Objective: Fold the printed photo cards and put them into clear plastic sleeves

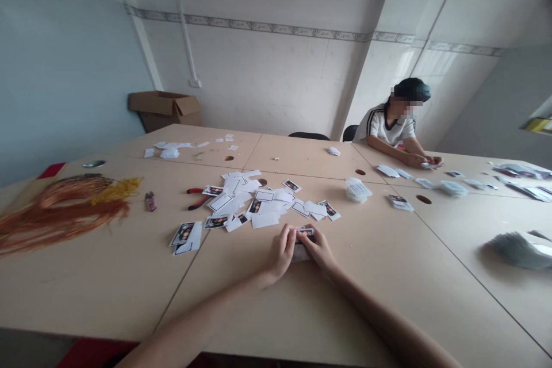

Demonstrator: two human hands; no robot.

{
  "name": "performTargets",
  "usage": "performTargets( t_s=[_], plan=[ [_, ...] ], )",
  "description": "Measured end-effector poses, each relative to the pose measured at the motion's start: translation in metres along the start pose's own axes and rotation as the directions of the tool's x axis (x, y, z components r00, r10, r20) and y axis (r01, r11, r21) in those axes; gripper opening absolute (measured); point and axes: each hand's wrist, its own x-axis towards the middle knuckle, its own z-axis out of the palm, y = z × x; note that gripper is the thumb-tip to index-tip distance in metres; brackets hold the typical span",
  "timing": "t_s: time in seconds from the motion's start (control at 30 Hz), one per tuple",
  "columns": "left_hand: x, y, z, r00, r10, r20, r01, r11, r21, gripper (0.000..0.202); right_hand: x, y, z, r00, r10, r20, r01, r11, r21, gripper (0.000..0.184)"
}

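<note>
Near the front middle of the table, my left hand and my right hand meet around a small photo card with a dark picture. Fingers of both hands are closed on its edges. Below the card, between the palms, shows a pale greyish flat piece; whether it is a sleeve or another card I cannot tell. Just beyond my hands spreads a loose heap of white cards, some picture side up. A smaller group of photo cards lies to the left.
Red-handled pliers touch the heap's left side. Orange cords and a small pinkish object lie further left. Clear plastic packs and a blurred stack sit on the right. A co-worker sits at the far right, handling something small.
</note>
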Motion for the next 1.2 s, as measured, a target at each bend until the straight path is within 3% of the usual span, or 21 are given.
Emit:
performTargets(
  t_s=[0.17,0.5,1.2],
  plan=[
    [-0.0030,-0.0002,0.0010,1.000,0.014,0.013,-0.014,1.000,-0.028,0.023,-0.0005,-0.0012,0.0006,1.000,0.005,-0.009,-0.004,0.998,0.058,0.030],
    [-0.0040,-0.0013,0.0020,0.996,0.066,0.054,-0.072,0.991,0.110,0.020,-0.0041,0.0036,0.0018,0.999,0.024,-0.029,-0.019,0.989,0.149,0.026],
    [-0.0049,-0.0050,-0.0033,0.981,0.085,0.176,-0.122,0.970,0.208,0.026,-0.0034,0.0029,-0.0033,0.999,0.031,-0.023,-0.030,0.998,0.054,0.031]
  ],
)
